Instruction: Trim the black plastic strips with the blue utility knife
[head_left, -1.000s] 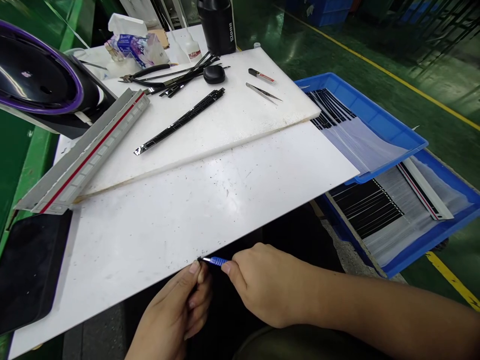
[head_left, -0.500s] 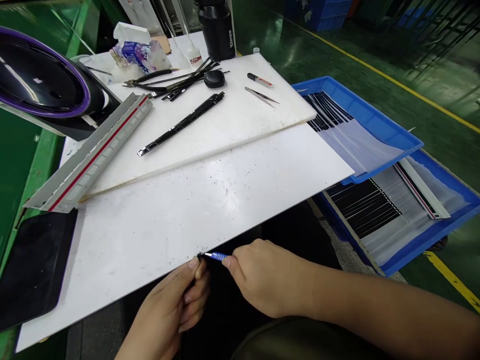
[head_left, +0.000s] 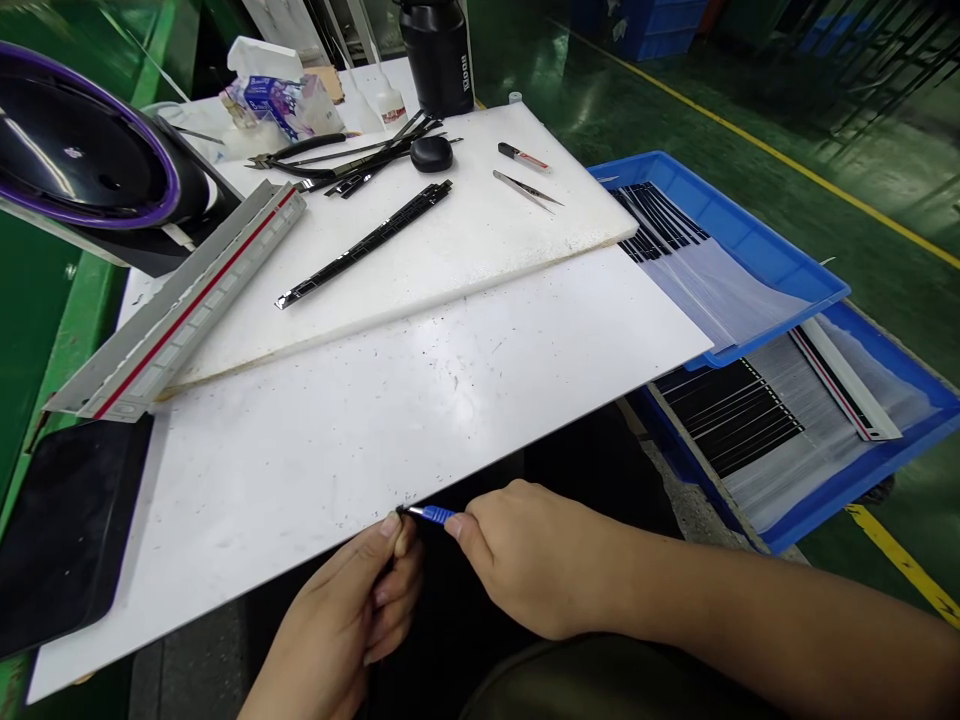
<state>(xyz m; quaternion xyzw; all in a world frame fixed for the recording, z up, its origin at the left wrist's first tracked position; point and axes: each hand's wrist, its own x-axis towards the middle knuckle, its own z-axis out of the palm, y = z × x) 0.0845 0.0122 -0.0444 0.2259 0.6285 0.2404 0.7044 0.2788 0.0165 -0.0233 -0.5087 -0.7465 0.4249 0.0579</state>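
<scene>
Currently, right hand [head_left: 540,560] grips blue-handled tool [head_left: 437,514]; tool's long axis points leftward, tip at small dark piece [head_left: 400,511]; piece pinched in left hand [head_left: 349,592], the nearer hand, beside white sheet's [head_left: 315,470] near edge.

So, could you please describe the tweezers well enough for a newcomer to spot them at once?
On the white table lies a thick white board. Toward its right side in the picture, just nearer the camera than a black-capped stick, lie the tweezers. They are two slim arms opening rightward in a narrow V, while their neighbour is one thicker piece.
</scene>
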